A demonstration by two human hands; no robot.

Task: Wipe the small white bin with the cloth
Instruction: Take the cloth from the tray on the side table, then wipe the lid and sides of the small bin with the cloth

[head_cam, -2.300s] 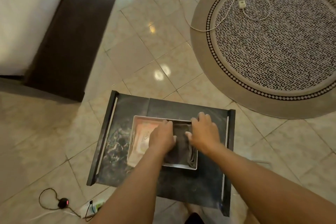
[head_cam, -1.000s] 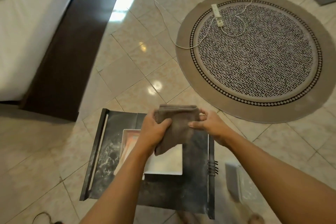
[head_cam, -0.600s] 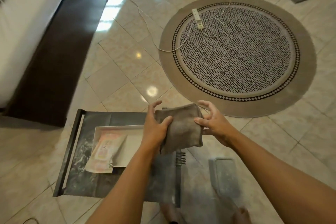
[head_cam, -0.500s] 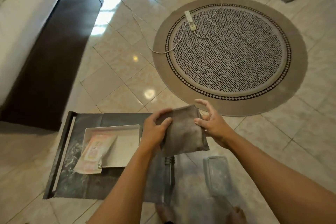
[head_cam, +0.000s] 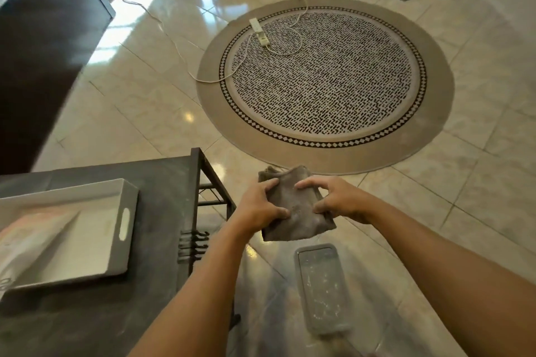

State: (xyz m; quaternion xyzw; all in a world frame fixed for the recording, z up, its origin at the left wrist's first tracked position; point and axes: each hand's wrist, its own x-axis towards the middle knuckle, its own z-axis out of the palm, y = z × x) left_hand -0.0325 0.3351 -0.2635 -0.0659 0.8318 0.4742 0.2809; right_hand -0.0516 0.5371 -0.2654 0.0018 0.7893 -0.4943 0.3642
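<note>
I hold a folded grey-brown cloth (head_cam: 297,222) in both hands, in the air just right of the table's edge. My left hand (head_cam: 261,206) grips its left side and my right hand (head_cam: 338,200) pinches its right side. Below the cloth, on the floor tiles, stands a small pale rectangular bin (head_cam: 322,290) seen from above, with a speckled, shiny inside. The hands do not touch the bin.
A dark low table (head_cam: 162,211) at the left carries a white tray (head_cam: 124,211) with a pinkish packet in it. Hooks hang on the table's right side. A round patterned rug (head_cam: 324,84) with a power strip (head_cam: 259,32) and cable lies ahead.
Both hands lifted the cloth out of the white tray and carried it right, past the table's edge, to above the bin. My view swung right and the bin came into sight.
</note>
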